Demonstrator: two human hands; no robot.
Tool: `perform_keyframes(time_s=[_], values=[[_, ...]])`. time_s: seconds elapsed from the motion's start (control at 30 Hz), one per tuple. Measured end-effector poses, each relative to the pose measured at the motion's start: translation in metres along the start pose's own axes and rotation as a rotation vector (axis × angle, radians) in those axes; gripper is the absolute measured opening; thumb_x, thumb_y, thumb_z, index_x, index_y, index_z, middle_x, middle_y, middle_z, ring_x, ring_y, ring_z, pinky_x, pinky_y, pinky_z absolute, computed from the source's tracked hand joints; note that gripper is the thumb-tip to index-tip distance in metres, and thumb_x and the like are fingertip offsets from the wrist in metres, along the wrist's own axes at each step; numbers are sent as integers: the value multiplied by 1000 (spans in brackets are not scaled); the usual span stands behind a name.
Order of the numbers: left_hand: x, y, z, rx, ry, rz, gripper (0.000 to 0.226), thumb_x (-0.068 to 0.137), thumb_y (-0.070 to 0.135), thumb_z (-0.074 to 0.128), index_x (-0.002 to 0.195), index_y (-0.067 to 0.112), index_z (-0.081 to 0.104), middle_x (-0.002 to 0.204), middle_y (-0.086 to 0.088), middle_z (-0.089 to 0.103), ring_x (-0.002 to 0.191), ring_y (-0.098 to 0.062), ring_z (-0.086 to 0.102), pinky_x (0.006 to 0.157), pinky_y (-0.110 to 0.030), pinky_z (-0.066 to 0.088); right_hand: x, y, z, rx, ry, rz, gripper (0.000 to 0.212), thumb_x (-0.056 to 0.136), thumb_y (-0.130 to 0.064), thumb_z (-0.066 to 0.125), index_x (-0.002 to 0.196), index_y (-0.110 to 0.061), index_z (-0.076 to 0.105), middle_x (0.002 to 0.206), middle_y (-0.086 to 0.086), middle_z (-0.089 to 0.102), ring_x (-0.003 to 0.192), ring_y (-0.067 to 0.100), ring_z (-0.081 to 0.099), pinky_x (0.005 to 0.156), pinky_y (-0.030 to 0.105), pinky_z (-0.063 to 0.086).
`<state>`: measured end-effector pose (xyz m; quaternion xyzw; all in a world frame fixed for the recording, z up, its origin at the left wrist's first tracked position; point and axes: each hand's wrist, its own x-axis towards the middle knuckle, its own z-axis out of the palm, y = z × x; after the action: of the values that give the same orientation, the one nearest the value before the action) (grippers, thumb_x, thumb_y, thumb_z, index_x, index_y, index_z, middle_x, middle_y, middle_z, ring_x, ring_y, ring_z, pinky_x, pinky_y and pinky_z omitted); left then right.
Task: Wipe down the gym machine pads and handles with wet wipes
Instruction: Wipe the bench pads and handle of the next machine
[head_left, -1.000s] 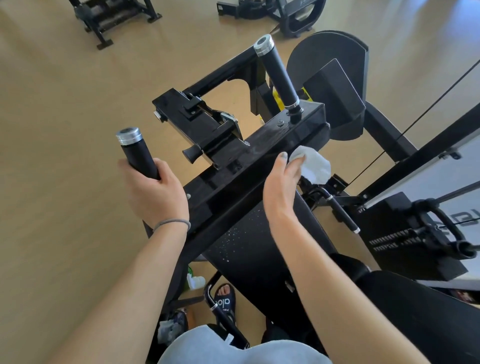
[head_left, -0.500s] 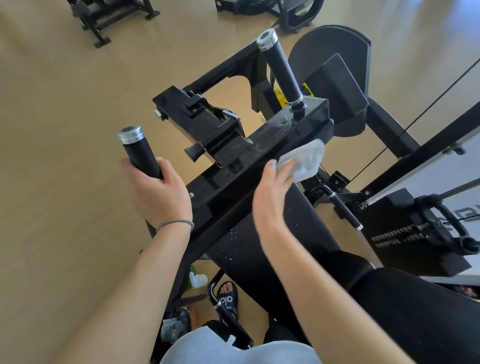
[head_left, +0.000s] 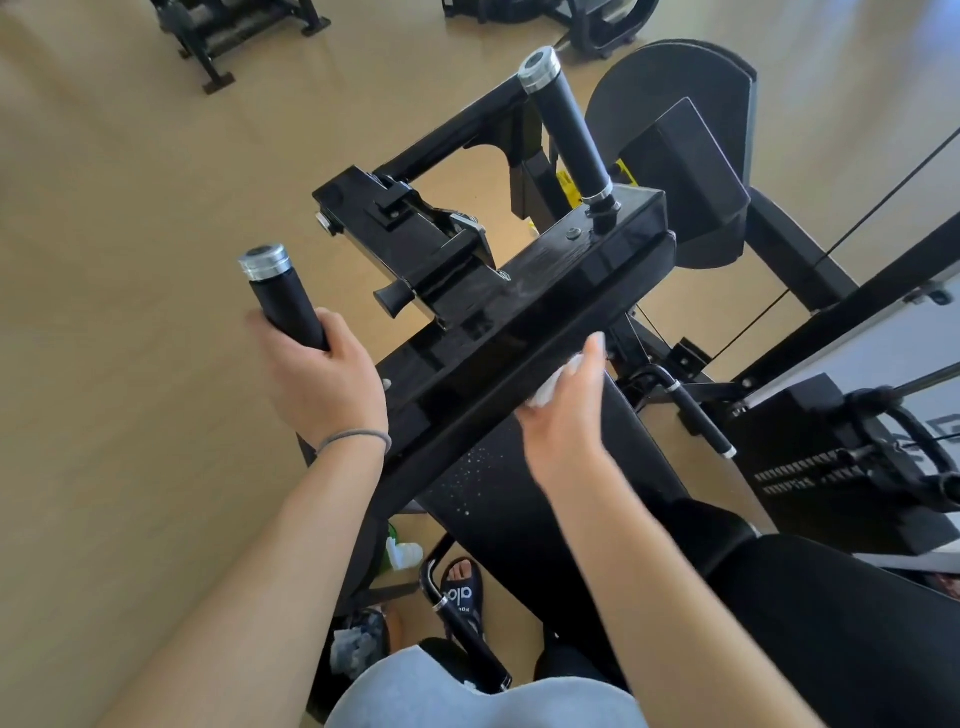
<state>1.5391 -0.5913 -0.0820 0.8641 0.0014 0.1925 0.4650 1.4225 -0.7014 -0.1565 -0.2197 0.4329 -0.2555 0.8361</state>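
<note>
A black gym machine stands before me with a glossy crossbar carrying two upright black handles. My left hand grips the near left handle below its chrome cap. The far right handle stands untouched. My right hand presses a white wet wipe against the near side face of the crossbar, its fingers covering most of the wipe. Below the crossbar slopes a black pad speckled with small white drops.
A weight stack with cables stands to the right. A small lever handle juts out beside the pad. A wipes pack and a sandalled foot lie on the wooden floor below. Other machines stand at the far end.
My right hand has slid the wipe leftward and toward me along the crossbar's side face, and the fingers now hide most of it. The left hand keeps its grip on the handle.
</note>
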Motion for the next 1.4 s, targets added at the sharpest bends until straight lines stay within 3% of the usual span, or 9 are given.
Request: perform_keyframes(time_s=[0.07, 0.27, 0.43, 0.57, 0.9, 1.03, 1.13, 1.2, 1.4], values=[[0, -1, 0, -1, 3, -2, 19, 93, 26, 47, 104, 11, 49, 73, 14, 43, 62, -3, 48, 46, -12, 26, 30, -47, 1, 50, 20, -69, 60, 92, -75, 38, 109, -24, 65, 100, -4, 74, 103, 19, 67, 108, 45, 46], [1, -3, 2, -1, 17, 14, 20, 92, 26, 46, 106, 12, 50, 83, 6, 49, 67, -12, 43, 46, -12, 26, 17, -53, 10, 120, 81, -25, 77, 93, -75, 42, 150, -23, 48, 143, 3, 59, 132, 26, 56, 113, 44, 42], [0, -1, 1, 8, 23, 27, 22, 93, 24, 46, 110, 10, 51, 80, 10, 48, 69, -7, 46, 48, -8, 29, -53, 32, 7, 119, -88, 270, 67, 98, -68, 38, 137, -17, 60, 125, 5, 72, 121, 23, 65, 115, 44, 42], [0, 0, 1, -2, 16, 8, 22, 93, 23, 46, 111, 10, 51, 76, 15, 43, 68, 2, 49, 48, -11, 30, -17, -17, -4, 192, -14, 171, 73, 94, -74, 35, 106, -11, 71, 108, 6, 75, 111, 25, 66, 117, 45, 37], [5, -5, -4, -120, -83, 31, 24, 92, 26, 49, 110, 10, 53, 86, 5, 51, 68, -15, 47, 52, -13, 34, -107, 78, 36, -140, 85, 310, 66, 95, -73, 37, 144, -29, 47, 151, -5, 49, 137, 20, 46, 116, 41, 28], [22, -25, -11, -242, -336, 36, 30, 89, 38, 56, 108, 16, 51, 92, -8, 63, 73, -24, 65, 65, -43, 57, -118, 91, 47, -478, 34, -124, 56, 98, -61, 30, 123, -14, 47, 112, -5, 39, 111, 18, 49, 111, 43, 35], [30, -32, -21, -321, -584, 50, 36, 92, 37, 59, 112, 10, 51, 90, -17, 64, 63, -14, 64, 57, -30, 53, -108, 112, 45, -695, 36, -379, 37, 109, -39, 28, 136, -19, 44, 153, 6, 29, 131, 11, 39, 98, 17, 27], [32, -32, -25, -380, -639, 88, 38, 93, 34, 60, 115, 4, 51, 85, -18, 61, 59, -13, 59, 57, -21, 49, -114, 140, 44, -831, 1, -403, 26, 108, -47, 27, 125, -36, 43, 169, -4, -10, 139, -10, 24, 99, 14, 27], [31, -34, -26, -485, -653, 100, 32, 94, 28, 61, 106, 1, 48, 77, -16, 58, 55, -16, 56, 54, -23, 47, -131, 183, 44, -1042, 31, -688, 29, 108, -37, 23, 117, -22, 46, 157, 9, 18, 149, 37, 25, 113, 57, 39]])
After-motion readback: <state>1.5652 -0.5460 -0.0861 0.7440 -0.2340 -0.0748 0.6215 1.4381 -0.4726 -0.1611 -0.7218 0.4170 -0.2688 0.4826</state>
